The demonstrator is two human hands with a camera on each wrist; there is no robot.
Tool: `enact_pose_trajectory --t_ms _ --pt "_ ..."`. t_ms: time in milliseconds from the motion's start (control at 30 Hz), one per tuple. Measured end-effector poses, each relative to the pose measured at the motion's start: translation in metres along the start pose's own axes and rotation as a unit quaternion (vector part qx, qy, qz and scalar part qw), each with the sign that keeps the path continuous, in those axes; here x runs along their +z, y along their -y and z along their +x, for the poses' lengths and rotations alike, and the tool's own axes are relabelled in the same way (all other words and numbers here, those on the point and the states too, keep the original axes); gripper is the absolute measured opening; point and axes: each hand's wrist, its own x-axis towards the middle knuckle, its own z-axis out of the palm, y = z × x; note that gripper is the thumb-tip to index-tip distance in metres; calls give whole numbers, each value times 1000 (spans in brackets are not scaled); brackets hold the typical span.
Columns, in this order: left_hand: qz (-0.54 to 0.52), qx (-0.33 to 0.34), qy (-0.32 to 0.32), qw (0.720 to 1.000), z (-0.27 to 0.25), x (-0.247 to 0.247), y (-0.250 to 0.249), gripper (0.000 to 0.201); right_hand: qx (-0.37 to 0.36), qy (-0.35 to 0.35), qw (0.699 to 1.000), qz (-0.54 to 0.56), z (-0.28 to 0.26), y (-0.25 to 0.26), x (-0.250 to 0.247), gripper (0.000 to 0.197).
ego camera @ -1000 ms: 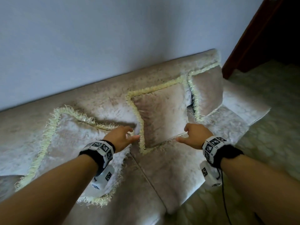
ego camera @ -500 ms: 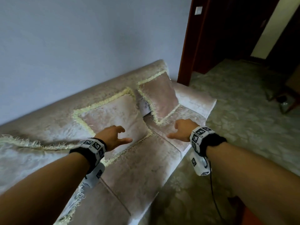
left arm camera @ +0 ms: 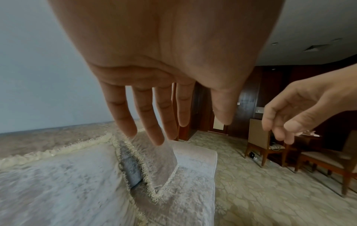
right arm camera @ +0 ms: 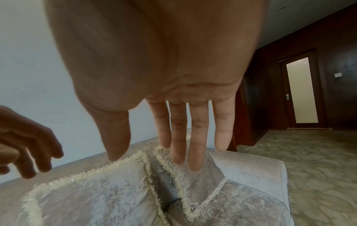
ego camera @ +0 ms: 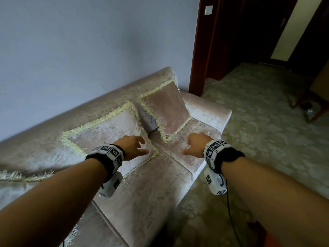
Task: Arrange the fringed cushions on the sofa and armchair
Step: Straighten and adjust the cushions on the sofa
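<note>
A person's left hand (ego camera: 132, 147) and right hand (ego camera: 195, 145) hover over a velvet sofa (ego camera: 142, 202), both empty with fingers loosely spread, touching nothing. Two fringed cushions are set against the backrest: the larger cushion (ego camera: 106, 132) leans at about 10 o'clock from the left hand, the end cushion (ego camera: 167, 114) stands propped by the armrest at 12 o'clock. A third fringed cushion (ego camera: 16, 177) shows only its edge at 9 o'clock. The sofa's right end looks largely arranged; the armchair, out of view, appears still to be done. Compared with a second earlier, the view has swung right toward the doorway (ego camera: 249, 32), and both hands have drawn back from the larger cushion.
</note>
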Motion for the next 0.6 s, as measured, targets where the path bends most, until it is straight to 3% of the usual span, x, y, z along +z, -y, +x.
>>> enact_pose_trajectory --t_ms 367,600 --pt "-40 28 29 998 160 -24 1 55 -41 35 997 -50 152 18 -36 53" --pt "-75 20 26 997 216 -46 19 49 -70 52 994 -64 238 32 -56 52"
